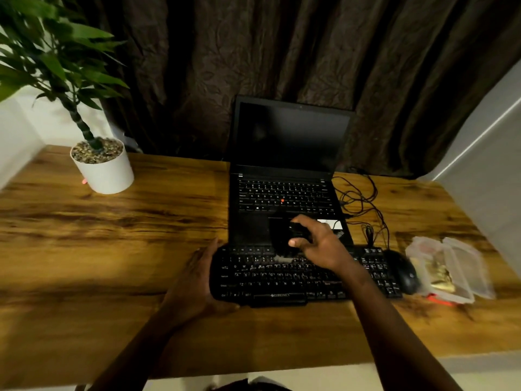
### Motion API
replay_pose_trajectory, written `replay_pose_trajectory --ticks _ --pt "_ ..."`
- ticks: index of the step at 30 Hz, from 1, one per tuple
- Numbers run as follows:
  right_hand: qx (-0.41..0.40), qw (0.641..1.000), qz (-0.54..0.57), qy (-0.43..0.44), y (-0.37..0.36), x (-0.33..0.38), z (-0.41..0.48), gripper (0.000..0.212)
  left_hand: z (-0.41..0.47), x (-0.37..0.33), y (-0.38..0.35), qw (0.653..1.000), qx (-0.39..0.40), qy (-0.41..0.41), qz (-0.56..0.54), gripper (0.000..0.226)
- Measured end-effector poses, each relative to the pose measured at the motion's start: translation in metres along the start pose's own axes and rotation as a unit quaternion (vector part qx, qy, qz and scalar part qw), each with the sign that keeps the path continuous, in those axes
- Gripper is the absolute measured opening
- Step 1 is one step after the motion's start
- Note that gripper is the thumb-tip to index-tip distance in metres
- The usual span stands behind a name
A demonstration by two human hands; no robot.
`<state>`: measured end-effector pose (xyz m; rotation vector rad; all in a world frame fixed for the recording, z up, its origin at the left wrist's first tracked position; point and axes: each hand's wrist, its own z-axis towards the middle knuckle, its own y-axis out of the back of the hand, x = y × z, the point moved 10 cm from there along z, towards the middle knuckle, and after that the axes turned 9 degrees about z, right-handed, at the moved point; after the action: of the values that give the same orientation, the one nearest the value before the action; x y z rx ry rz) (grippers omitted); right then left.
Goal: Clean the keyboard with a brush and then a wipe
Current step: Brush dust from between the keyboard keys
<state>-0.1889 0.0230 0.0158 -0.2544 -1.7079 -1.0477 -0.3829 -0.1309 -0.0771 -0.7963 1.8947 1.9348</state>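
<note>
keyboard (296,277): black, flat on the wooden surface (112,235), just in front of the open laptop (284,179).
left hand (197,280): fingers mostly straight, pressed on the left end of the keyboard, thumb along the front edge.
right hand (318,244): over the top key rows, fingers curled round a black brush (284,238).
brush: blurry, bristles down on the number row, by a pale dusty patch.
mouse (403,272): black, just right of the keyboard.
clear packet (448,269): right of the mouse.
white plant pot (104,167): far left, well apart.
</note>
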Motion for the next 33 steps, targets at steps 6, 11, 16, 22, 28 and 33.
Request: replay_pose_trajectory --ticks 6,11,16,22,28,33 --pt "-0.005 0.999 -0.043 0.009 0.010 -0.002 -0.001 0.029 0.000 -0.001 0.002 1.000 -0.002 0.001 -0.002 0.154" --pt "-0.016 1.000 0.023 -0.004 -0.002 -0.003 0.002 0.030 -0.001 -0.002 0.002 1.000 -0.005 0.003 0.006 0.153" --pt "-0.022 1.000 -0.004 -0.017 0.025 -0.019 -0.010 0.029 -0.002 -0.006 0.006 1.000 -0.010 -0.009 -0.004 0.150" --pt "-0.025 0.999 -0.032 -0.001 0.019 -0.009 -0.009 0.029 -0.001 -0.002 0.002 1.000 -0.005 -0.001 -0.005 0.148" --pt "-0.039 0.999 0.019 -0.006 0.025 -0.020 -0.012 0.029 -0.001 -0.001 0.002 1.000 -0.005 0.001 0.003 0.148" --pt "-0.048 0.998 0.023 -0.033 0.056 -0.037 -0.025 0.031 -0.002 -0.002 0.002 1.000 -0.005 0.001 0.003 0.149"
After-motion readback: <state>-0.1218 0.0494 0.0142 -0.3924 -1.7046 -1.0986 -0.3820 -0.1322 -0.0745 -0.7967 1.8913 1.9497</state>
